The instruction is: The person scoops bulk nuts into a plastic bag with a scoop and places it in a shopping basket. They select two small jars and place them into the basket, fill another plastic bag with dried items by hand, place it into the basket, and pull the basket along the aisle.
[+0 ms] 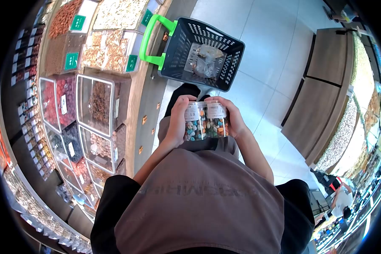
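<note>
Two clear jars of multicoloured pebble-like pieces stand side by side in front of my body. My left hand [179,120] is wrapped round the left jar [195,127], whose white label is near the top. Around the right jar [217,126], also with a white label, my right hand [234,115] is closed. The jars appear to touch each other. Just beyond my hands is a dark shopping basket [169,63] with a green handle [146,40]. Inside it lie clear plastic bags [207,61], their contents hard to make out.
At the left, a wooden-edged shelf [136,106] carries clear bins [95,99] of dried foods. Tiled floor [262,55] extends beyond the basket. A wooden display stand [326,63] heaped with pale goods is at the right. Another person [342,201] is at the far lower right.
</note>
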Motion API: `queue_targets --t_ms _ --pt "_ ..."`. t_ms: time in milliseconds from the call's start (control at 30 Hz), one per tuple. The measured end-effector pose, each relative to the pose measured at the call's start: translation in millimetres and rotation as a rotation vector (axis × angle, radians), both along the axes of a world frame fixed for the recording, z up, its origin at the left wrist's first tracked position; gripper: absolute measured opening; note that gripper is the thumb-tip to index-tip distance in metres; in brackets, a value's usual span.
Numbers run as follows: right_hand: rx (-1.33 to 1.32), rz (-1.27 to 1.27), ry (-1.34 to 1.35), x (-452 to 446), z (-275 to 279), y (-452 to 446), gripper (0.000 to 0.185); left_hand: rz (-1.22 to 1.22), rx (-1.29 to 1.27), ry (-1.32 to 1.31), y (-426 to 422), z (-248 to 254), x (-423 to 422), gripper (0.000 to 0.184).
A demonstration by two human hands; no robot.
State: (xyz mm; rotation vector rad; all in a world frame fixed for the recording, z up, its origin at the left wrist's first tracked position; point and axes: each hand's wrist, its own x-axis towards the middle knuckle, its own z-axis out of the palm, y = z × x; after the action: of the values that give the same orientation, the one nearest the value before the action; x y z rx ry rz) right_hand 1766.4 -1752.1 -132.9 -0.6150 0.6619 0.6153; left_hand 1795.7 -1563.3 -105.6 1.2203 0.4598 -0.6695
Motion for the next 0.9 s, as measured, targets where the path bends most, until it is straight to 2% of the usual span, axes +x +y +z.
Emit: queue_targets --t_ms 167,233,267,300,367,400,433,467,500,533,567,633,667,767,800,833,900 --pt "-0.022 -0.05 0.037 26 -25 -12 0.05 -0.05 -0.09 0.117 -4 -42 36 0.031" --pt "-0.024 -0.062 0.047 37 -34 -25 0.05 -0.146 -0.171 0.174 -11 -57 58 0.028" --pt "-0.053 -0.067 0.03 41 -43 -29 0.052 -0.169 -0.221 0.198 -13 -69 68 0.036" --pt "-0.078 -0.075 0.016 43 -49 -33 0.056 -0.173 -0.227 0.209 -17 -77 76 0.036" --pt "-0.065 -0.077 0.055 55 -66 -46 0.059 -0.379 -0.095 0.015 -26 -97 92 0.043" --pt "-0.177 0.005 -0.011 60 -81 -53 0.057 -0.412 -0.091 0.018 -31 -112 98 0.058" --pt "-0.292 0.093 -0.085 66 -102 -63 0.055 -0.414 -0.097 0.023 -36 -132 103 0.058" --pt "-0.413 0.14 -0.134 70 -130 -71 0.057 -0.558 0.066 -0.127 -41 -157 108 0.065" --pt "-0.419 0.14 -0.126 83 -146 -80 0.057 -0.7 0.228 -0.277 -48 -183 115 0.072" --pt "-0.725 0.384 -0.153 96 -165 -88 0.059 -0.791 0.357 -0.268 -56 -211 124 0.084" --pt "-1.02 0.638 -0.176 109 -188 -96 0.061 -0.805 0.452 -0.359 -68 -252 126 0.079" --pt "-1.048 0.629 -0.171 117 -270 -104 0.065 -0.946 0.535 -0.453 -97 -313 142 0.068" --pt "-1.142 0.675 -0.217 122 -309 -107 0.064 -0.868 0.581 -0.4 -112 -347 141 0.057" --pt "-1.294 0.837 -0.313 150 -419 -119 0.067 -0.801 0.839 -0.252 -158 -439 133 0.058" --pt "-1.353 0.944 -0.375 159 -454 -124 0.071 -0.763 0.818 -0.215 -165 -465 135 0.06" --pt "-1.348 0.973 -0.384 173 -474 -125 0.071 -0.742 0.812 -0.196 -174 -494 135 0.06" --pt "-1.434 1.196 -0.373 191 -510 -124 0.077 -0.689 0.866 -0.043 -186 -543 130 0.058"
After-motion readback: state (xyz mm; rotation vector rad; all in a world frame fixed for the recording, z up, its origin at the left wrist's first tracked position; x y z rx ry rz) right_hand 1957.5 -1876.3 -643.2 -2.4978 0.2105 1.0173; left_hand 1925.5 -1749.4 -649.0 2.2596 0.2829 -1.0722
